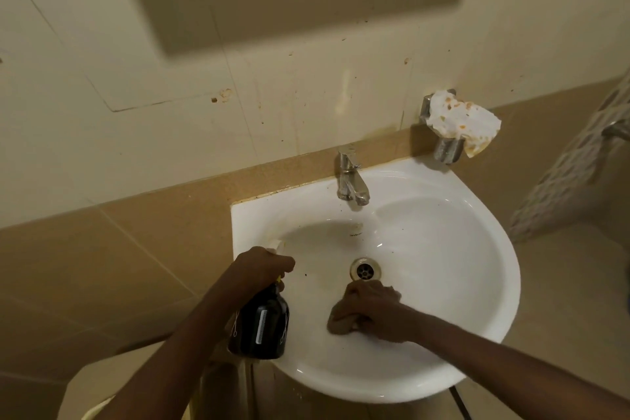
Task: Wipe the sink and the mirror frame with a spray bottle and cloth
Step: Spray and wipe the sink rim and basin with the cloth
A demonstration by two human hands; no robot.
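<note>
Head view looks down on a white corner sink (pixel 460 249) set against a tiled wall. Left hand (pixel 262 264) is curled round the white trigger head of a dark spray bottle (pixel 262 324), which hangs below the hand over the sink's rim at about 8 o'clock from the drain (pixel 365 269); the nozzle points toward the bowl's upper left. Right hand (pixel 371 310) is closed over a brown cloth (pixel 337 319), pressing it against the basin just under the drain, at 6 o'clock from it. The cloth bunches out from under the hand on its left side, so it lies between the two hands, near the bottle but not touching it. A chrome tap (pixel 351 181) stands at 12 o'clock on the rim. At 1 o'clock, on the wall, a metal holder (pixel 446 148) carries a crumpled, stained white paper (pixel 460 119). Small dark specks dot the bowl.
</note>
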